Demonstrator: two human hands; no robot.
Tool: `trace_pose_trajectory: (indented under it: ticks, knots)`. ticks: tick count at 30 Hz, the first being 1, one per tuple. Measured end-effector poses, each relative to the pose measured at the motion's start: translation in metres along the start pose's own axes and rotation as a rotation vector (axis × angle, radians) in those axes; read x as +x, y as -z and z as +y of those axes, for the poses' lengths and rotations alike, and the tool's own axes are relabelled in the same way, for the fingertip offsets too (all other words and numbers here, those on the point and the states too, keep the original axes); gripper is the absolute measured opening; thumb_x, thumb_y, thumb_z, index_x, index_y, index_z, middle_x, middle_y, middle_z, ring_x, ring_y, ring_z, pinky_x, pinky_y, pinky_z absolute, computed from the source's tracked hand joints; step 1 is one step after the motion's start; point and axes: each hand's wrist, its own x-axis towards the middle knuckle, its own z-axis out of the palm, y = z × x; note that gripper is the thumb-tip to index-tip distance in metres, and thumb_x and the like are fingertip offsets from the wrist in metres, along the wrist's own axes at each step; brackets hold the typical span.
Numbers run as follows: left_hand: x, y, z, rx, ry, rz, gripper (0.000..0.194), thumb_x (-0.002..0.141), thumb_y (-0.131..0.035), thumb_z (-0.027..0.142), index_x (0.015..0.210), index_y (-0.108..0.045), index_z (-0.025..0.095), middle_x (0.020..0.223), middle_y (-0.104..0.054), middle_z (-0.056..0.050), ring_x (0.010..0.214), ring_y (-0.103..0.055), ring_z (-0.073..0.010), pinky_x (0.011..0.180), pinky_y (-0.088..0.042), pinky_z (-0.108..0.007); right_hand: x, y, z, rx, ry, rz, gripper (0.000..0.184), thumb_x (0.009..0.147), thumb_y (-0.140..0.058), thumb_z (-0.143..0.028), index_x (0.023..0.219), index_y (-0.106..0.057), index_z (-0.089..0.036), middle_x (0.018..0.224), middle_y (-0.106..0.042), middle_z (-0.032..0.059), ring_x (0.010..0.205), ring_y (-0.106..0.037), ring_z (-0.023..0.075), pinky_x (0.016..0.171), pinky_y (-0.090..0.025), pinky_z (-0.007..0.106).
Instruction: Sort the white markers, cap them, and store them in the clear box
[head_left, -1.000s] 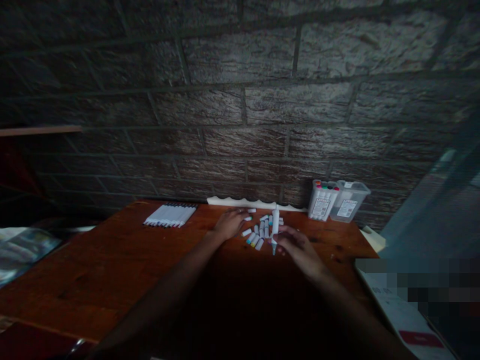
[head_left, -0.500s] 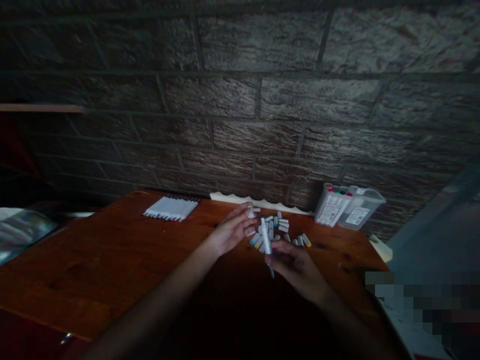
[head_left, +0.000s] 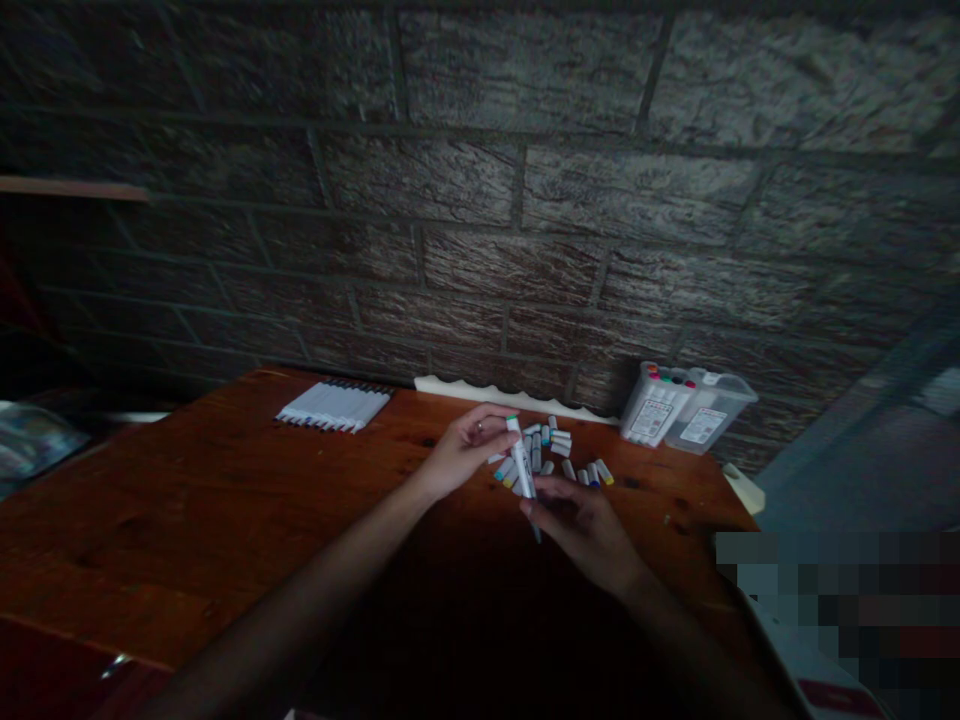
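Note:
Above the table, my right hand [head_left: 583,522] grips a white marker [head_left: 524,472] by its lower part, the marker standing tilted with its thin lower end pointing down. On the marker's upper end sits a white cap [head_left: 513,425] with a green top. The fingers of my left hand [head_left: 466,448] are closed around that cap. Behind and around the marker, several loose marker caps [head_left: 557,447] lie scattered on the wood, some with yellow, blue or teal ends. My hands and the marker hide part of this pile.
A neat row of white markers [head_left: 334,407] lies at the table's back left. Two clear plastic cases [head_left: 709,412] stand at the back right, one holding colour-topped markers. A white wavy-edged strip [head_left: 510,400] runs along the brick wall [head_left: 472,260]. The wooden table [head_left: 187,520] extends left.
My left hand has brought the cap from beside the pile rightward onto the marker's upper end, which was bare before. My right hand keeps its hold. The view has shifted slightly.

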Motion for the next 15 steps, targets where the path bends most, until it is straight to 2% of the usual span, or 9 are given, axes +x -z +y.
trace_pose_trajectory:
  ticks: [5,10,15]
  knots:
    - [-0.001,-0.004,0.004,-0.071,-0.02,-0.01,0.031,0.077,-0.074,0.016,0.107,-0.066,0.018,0.094,-0.072,-0.008,0.088,-0.069,-0.021,0.075,-0.054,-0.029,0.002,-0.001,-0.002,0.137,-0.05,0.028,0.033,0.073,-0.074,-0.045,0.098,-0.073,-0.024,0.091,-0.073,0.0021,0.085,-0.066,0.02,0.08,-0.052,0.034]
    - [-0.006,-0.011,0.001,-0.164,0.094,-0.127,0.067,0.074,-0.076,0.011,0.134,-0.051,0.028,0.104,-0.071,-0.009,0.086,-0.071,-0.0235,0.074,-0.057,-0.033,0.006,0.002,-0.003,0.261,-0.068,0.088,0.035,0.069,-0.078,-0.046,0.096,-0.073,-0.024,0.093,-0.074,0.0028,0.091,-0.068,0.0212,0.087,-0.052,0.036]
    - [-0.003,-0.006,0.001,-0.191,0.097,-0.027,0.071,0.072,-0.077,0.01,0.135,-0.048,0.026,0.103,-0.072,-0.009,0.087,-0.072,-0.0225,0.077,-0.057,-0.032,0.008,0.01,0.0,0.206,-0.087,0.115,0.035,0.075,-0.073,-0.05,0.093,-0.068,-0.02,0.087,-0.073,0.003,0.079,-0.066,0.0175,0.075,-0.051,0.031]
